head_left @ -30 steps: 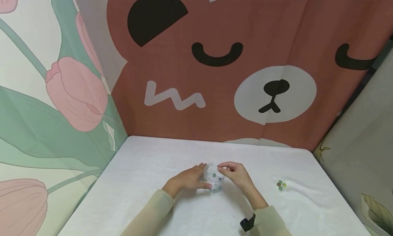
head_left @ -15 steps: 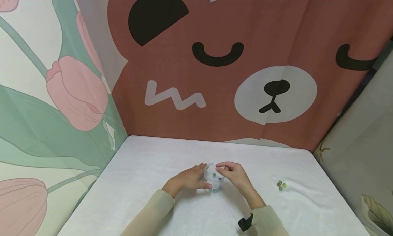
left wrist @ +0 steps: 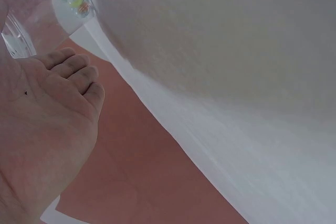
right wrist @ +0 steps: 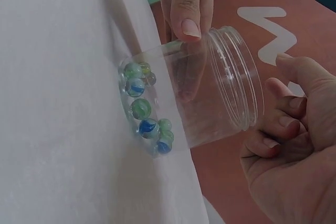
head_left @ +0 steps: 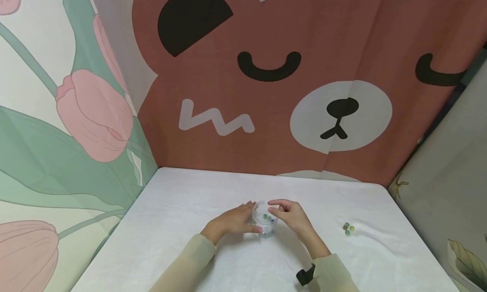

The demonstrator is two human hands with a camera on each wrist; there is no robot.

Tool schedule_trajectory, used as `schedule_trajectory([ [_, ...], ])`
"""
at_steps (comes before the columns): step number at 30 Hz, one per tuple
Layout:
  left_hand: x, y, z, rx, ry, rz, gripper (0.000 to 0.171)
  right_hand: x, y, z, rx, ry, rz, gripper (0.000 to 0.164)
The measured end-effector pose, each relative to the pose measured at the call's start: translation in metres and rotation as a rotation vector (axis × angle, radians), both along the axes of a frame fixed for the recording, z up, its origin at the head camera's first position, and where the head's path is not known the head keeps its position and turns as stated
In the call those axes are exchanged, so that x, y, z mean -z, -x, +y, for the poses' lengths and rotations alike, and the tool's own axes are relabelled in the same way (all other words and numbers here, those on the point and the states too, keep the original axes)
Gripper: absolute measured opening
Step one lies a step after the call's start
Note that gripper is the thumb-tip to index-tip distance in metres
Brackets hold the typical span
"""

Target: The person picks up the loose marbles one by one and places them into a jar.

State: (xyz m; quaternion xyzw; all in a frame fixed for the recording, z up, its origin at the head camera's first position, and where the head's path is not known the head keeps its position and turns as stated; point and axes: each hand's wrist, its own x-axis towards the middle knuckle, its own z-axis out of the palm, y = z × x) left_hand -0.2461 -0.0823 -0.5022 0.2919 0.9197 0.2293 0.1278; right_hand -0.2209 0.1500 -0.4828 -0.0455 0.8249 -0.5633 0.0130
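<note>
A clear plastic jar [head_left: 258, 213] with a threaded neck stands upright on the white-covered table. Several glass marbles [right wrist: 140, 109], green, blue and yellow, lie on its bottom in the right wrist view. My left hand [head_left: 237, 220] grips the jar's side from the left, thumb at the front and fingers behind. Over the right part of the mouth is my right hand [head_left: 294, 217]; the right wrist view shows its thumb and index finger apart, with nothing between them. To the right, a small group of loose marbles [head_left: 347, 232] lies on the cloth.
The white tablecloth [head_left: 190, 190] has wrinkles on the right. Behind the table hangs a brown bear-print curtain [head_left: 213, 152], with a tulip-print curtain [head_left: 95, 118] at the left. A black wrist device [head_left: 305, 276] sits by the right sleeve.
Another marble now shows inside the jar beside the green one. My right finger and thumb have spread apart over the mouth. The left hand and jar stay in place.
</note>
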Motion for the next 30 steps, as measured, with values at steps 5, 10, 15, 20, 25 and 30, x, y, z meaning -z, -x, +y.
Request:
schedule_trajectory([
  [5, -0.001, -0.001, 0.000, -0.002, 0.004, -0.003, 0.096, -0.001, -0.001, 0.005, 0.000, -0.003, 0.019, 0.028],
  [10, -0.003, -0.002, 0.000, -0.013, 0.007, -0.011, 0.098, -0.003, -0.002, 0.012, 0.018, -0.003, 0.009, 0.031],
  [15, -0.003, -0.001, -0.001, -0.021, 0.001, -0.012, 0.096, -0.003, -0.002, 0.022, 0.038, -0.017, -0.002, 0.033],
  [20, -0.001, 0.000, 0.000, -0.026, 0.003, -0.011, 0.097, -0.003, -0.004, 0.034, 0.058, -0.049, -0.029, 0.036],
  [25, 0.001, -0.001, 0.001, -0.021, 0.023, 0.005, 0.099, -0.002, -0.008, 0.048, 0.056, -0.041, -0.040, 0.041],
  [30, -0.001, -0.002, 0.000, -0.011, 0.019, 0.004, 0.100, -0.002, -0.013, 0.063, 0.049, -0.041, -0.034, 0.045],
])
